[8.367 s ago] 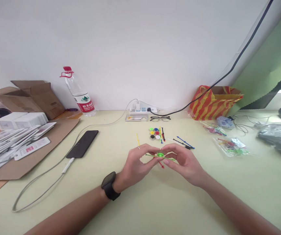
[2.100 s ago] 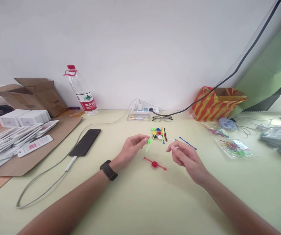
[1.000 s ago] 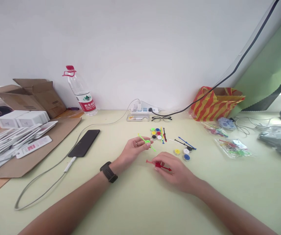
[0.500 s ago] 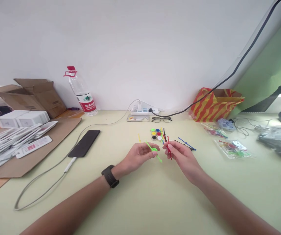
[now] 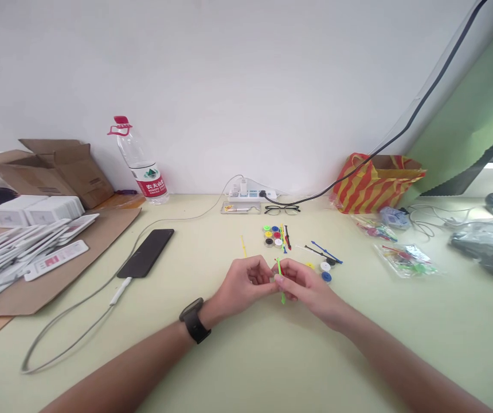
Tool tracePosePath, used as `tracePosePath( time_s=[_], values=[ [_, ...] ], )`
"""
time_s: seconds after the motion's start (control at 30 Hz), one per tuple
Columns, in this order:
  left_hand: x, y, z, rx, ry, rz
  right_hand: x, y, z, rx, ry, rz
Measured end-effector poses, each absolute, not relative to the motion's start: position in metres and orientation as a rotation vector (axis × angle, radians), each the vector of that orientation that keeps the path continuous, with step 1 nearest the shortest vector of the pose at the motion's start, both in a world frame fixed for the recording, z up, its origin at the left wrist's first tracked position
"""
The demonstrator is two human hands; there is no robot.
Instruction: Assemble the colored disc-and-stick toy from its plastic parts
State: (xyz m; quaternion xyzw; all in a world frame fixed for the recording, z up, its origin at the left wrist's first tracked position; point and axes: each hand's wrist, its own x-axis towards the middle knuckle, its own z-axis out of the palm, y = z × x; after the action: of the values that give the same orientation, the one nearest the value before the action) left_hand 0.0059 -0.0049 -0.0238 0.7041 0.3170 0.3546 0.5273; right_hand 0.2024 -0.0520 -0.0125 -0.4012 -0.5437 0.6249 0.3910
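My left hand [image 5: 246,284] and my right hand [image 5: 304,287] meet fingertip to fingertip above the pale green table [image 5: 272,355]. Between them stands a green stick piece [image 5: 280,281], nearly upright, pinched by both hands. The red stick piece is hidden behind my right fingers, so I cannot tell if it is still held. Just beyond lie a cluster of small coloured discs [image 5: 273,236], loose discs [image 5: 324,271] to the right, a yellow stick [image 5: 243,245] and blue and black sticks [image 5: 324,251].
A black phone [image 5: 145,252] on a white cable lies to the left. Behind stand a water bottle [image 5: 140,163], power strip [image 5: 250,195] and glasses [image 5: 281,210]. Cardboard box [image 5: 55,169] and white cards [image 5: 23,244] at left; striped bag [image 5: 375,180] and plastic packets [image 5: 405,255] at right.
My right hand took the red stick piece from the table and brought it to the left hand. Both hands have closed together around the green piece, which turned upright.
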Motion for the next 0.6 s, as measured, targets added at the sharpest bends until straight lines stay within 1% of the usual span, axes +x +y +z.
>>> tracePosePath(
  time_s=[0.13,0.23,0.33,0.4,0.47,0.6],
  values=[
    [0.0,0.004,-0.021,1.984,0.9,0.884,0.218,-0.041,-0.014,-1.098,-1.338,1.465],
    [-0.009,0.019,-0.024,2.16,1.135,1.041,0.254,-0.022,-0.016,-1.233,-1.314,1.242],
    [-0.021,0.036,-0.033,2.245,1.363,1.066,0.304,0.0,-0.021,-1.501,-1.388,0.856],
    [-0.027,0.045,-0.04,2.254,1.483,0.977,0.336,0.011,-0.027,-1.743,-1.451,0.552],
    [-0.031,0.05,-0.045,2.246,1.591,0.903,0.359,0.016,-0.035,-1.993,-1.519,0.343],
    [-0.032,0.051,-0.048,2.351,1.627,0.791,0.38,0.016,-0.053,-2.116,-1.572,0.3]
  ],
)
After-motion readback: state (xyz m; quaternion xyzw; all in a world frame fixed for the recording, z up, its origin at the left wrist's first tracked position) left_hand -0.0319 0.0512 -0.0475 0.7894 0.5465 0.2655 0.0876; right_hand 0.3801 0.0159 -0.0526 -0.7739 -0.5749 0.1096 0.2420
